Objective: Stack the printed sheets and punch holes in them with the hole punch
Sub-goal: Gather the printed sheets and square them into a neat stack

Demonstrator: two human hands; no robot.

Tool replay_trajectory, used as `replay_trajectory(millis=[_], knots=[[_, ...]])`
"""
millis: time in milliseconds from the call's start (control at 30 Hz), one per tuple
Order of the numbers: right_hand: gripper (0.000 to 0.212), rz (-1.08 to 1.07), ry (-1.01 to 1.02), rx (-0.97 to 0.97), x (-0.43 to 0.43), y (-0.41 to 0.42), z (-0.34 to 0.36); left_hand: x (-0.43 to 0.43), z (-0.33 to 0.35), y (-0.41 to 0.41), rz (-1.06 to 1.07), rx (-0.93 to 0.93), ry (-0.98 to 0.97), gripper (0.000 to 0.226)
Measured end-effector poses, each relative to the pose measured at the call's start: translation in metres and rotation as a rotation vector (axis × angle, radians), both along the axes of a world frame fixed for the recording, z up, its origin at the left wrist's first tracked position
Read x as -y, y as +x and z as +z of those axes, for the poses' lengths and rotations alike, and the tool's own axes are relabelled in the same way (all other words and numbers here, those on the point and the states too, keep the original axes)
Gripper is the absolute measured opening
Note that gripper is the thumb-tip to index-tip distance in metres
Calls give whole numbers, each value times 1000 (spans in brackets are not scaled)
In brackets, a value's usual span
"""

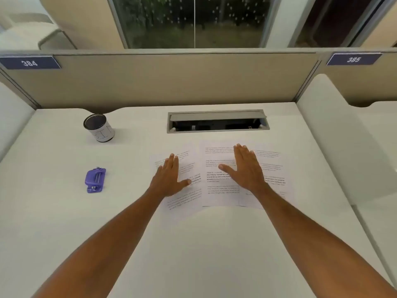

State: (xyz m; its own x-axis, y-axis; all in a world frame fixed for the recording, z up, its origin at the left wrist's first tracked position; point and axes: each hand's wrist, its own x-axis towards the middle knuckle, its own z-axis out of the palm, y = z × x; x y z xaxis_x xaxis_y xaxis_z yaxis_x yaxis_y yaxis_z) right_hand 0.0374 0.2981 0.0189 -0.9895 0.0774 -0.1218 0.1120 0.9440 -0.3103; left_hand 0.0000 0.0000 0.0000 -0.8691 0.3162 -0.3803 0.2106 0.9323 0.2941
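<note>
Three printed sheets lie fanned out and overlapping on the white desk [193,244]: a left sheet [184,201] tilted, a middle sheet [217,190] on top, and a right sheet [272,168] partly under it. My left hand [169,177] rests flat on the left sheet, fingers spread. On the middle sheet my right hand [247,166] lies flat, thumb out. A purple hole punch [95,180] sits apart on the desk, well left of the sheets. Neither hand grips anything.
A cylindrical pen cup [99,127] stands at the back left. A cable tray [218,121] with its lid open is set in the desk behind the sheets. Beige partitions [171,82] close the back; white side panels [335,136] flank the desk.
</note>
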Motion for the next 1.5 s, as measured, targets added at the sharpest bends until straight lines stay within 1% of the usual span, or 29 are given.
replay_trajectory(millis=[67,200,367,567,633,667,733,800,867,900,967,1033,1200,1400,1500], knots=[[107,2,-12,81,-3,3,-6,2,-7,1,-7,34,-38,114],[107,-25,-1,166,-7,12,-27,6,-23,5,-33,65,-69,115],[109,-2,20,166,-10,20,-44,7,-34,4,-80,44,-81,114],[114,40,14,134,-4,20,-52,3,-36,-3,-122,13,-33,111],[114,67,11,141,0,18,-52,-1,-32,-2,-102,16,33,101],[114,77,5,144,1,18,-51,-2,-29,0,-62,4,86,91],[110,64,-17,133,-2,15,-49,-2,-23,4,88,-86,180,68],[101,-13,-44,82,-14,10,-46,1,-17,5,254,-171,186,55],[94,-135,-59,44,-35,6,-43,10,-14,2,347,-162,119,56],[94,-192,-54,46,-46,6,-42,17,-14,1,361,-134,81,59],[99,-276,-43,88,-68,6,-41,28,-16,1,345,-83,27,62],[104,-307,-35,136,-82,8,-42,34,-21,2,314,-72,19,63],[114,-278,-45,182,-73,11,-48,26,-30,2,198,-101,-13,67],[114,-207,-59,178,-32,3,-51,-3,-28,5,132,-131,-59,64],[113,-178,-47,168,-14,-1,-52,-18,-24,4,143,-107,-81,63]])
